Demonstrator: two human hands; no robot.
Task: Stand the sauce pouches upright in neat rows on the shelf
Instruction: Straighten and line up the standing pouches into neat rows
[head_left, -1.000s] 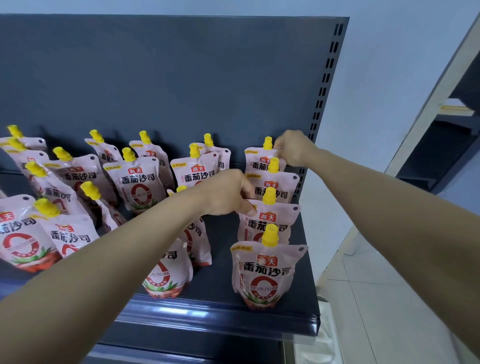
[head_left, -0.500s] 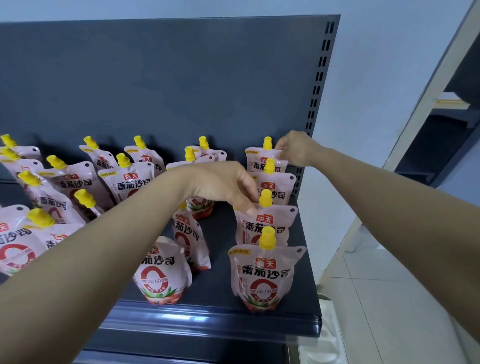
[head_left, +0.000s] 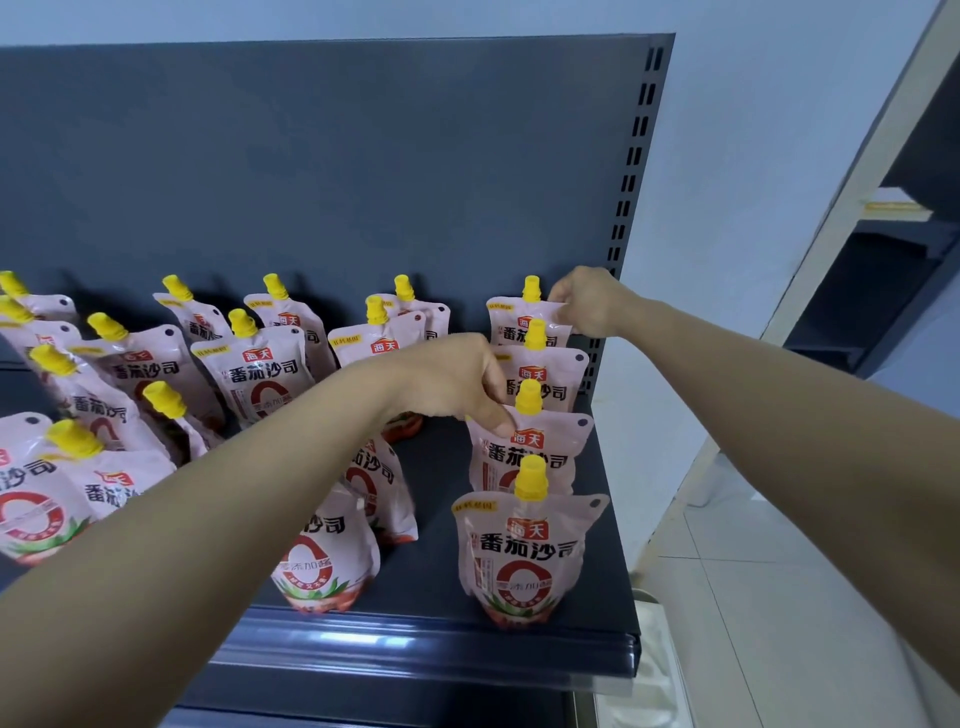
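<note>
Pinching the top corner of the rearmost pouch (head_left: 524, 325) with my right hand (head_left: 589, 301), I press my left hand's (head_left: 447, 384) fingertips on the upper edge of the third pouch (head_left: 527, 452) from the back. Four pouches form the rightmost row on the shelf (head_left: 597, 577), long axes vertical, yellow caps up, labels facing me. Leftward, the others tilt; their full count runs beyond view.

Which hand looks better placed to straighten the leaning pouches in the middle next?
Probably the left hand: it hovers beside the tilted middle pouch, while the right hand pinches the back pouch at the shelf's far right.
</note>
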